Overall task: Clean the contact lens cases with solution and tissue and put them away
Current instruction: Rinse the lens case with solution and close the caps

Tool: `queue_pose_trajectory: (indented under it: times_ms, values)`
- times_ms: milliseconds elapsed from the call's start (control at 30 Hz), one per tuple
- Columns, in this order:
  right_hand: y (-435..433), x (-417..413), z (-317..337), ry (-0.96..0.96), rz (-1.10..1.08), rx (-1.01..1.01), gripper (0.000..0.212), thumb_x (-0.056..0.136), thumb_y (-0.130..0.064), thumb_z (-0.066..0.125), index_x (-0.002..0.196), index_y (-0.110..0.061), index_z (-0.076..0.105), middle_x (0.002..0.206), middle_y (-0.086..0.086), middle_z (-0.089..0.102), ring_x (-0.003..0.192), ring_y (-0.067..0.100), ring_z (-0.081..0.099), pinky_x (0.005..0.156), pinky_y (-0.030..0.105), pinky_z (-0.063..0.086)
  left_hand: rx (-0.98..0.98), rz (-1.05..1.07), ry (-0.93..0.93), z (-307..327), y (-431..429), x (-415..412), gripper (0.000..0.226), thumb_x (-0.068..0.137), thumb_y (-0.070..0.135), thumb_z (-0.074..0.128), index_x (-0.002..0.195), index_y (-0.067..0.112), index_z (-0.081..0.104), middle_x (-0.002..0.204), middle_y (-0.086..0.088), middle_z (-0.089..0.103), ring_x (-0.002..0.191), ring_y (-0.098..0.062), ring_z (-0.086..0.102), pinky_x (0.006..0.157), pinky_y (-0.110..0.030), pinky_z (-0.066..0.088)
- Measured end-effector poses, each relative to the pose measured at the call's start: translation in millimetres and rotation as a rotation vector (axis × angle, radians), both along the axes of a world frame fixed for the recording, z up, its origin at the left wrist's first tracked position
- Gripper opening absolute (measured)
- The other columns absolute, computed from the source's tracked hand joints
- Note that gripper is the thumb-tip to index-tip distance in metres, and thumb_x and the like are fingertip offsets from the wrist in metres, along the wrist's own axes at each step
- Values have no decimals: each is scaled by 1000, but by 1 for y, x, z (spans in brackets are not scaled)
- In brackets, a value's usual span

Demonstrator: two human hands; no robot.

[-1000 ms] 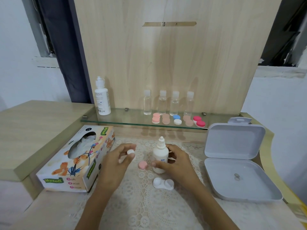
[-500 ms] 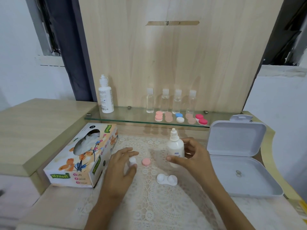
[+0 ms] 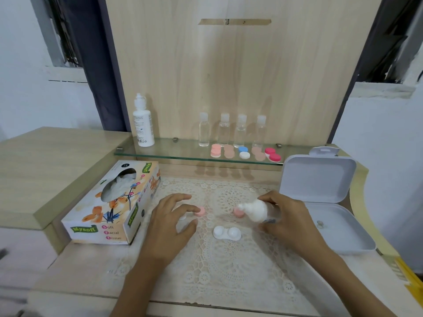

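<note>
A pale wooden dressing table (image 3: 75, 266) carries a lace mat (image 3: 229, 271) below a glass shelf (image 3: 178, 152). In the middle of the mat lies a white lens case (image 3: 226, 232), its 2 round wells side by side. Just behind it to the right, the right hand (image 3: 288, 216) grips a small solution bottle (image 3: 257, 211), tipped over so its nozzle points left. A pink piece (image 3: 239, 212) shows partly behind the nozzle. The left hand (image 3: 169, 216) hovers over the mat with fingers spread and relaxed, holding nothing. Its fingertips are just beside a pink cap (image 3: 200, 211), and a white cap (image 3: 183, 217) peeps out beneath them. A tissue box (image 3: 114, 202) sits at the mat's left edge. An open white storage box (image 3: 320, 179) sits at the right, lid upright. On the shelf stand a tall white bottle (image 3: 143, 124) and 4 clear bottles (image 3: 224, 131), with 5 more coloured cases (image 3: 243, 153) in a row before them.
</note>
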State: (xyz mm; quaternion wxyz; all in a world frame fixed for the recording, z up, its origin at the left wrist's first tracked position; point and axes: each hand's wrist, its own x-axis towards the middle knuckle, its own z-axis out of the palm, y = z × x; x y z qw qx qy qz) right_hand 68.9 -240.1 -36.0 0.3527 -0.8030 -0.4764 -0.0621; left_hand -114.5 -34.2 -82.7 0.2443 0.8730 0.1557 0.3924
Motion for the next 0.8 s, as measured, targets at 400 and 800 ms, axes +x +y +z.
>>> queue_pose_trajectory:
  times_ms: [400, 800]
  values:
    - [10, 7, -12, -265, 84, -21, 46, 62, -3, 82, 104, -14, 65, 106, 0, 65, 92, 23, 60, 67, 31, 49, -64, 102, 177, -6, 0, -2, 59, 70, 59, 41, 119, 32, 59, 128, 21, 45, 121, -8, 45, 103, -37, 39]
    - [16, 10, -6, -551, 130, -13, 46, 53, -5, 89, 95, -11, 69, 99, 3, 68, 97, 16, 54, 87, 30, 41, 392, -129, 321, -4, -8, 4, 49, 90, 49, 41, 129, 24, 57, 142, 14, 43, 141, 1, 16, 115, -45, -2]
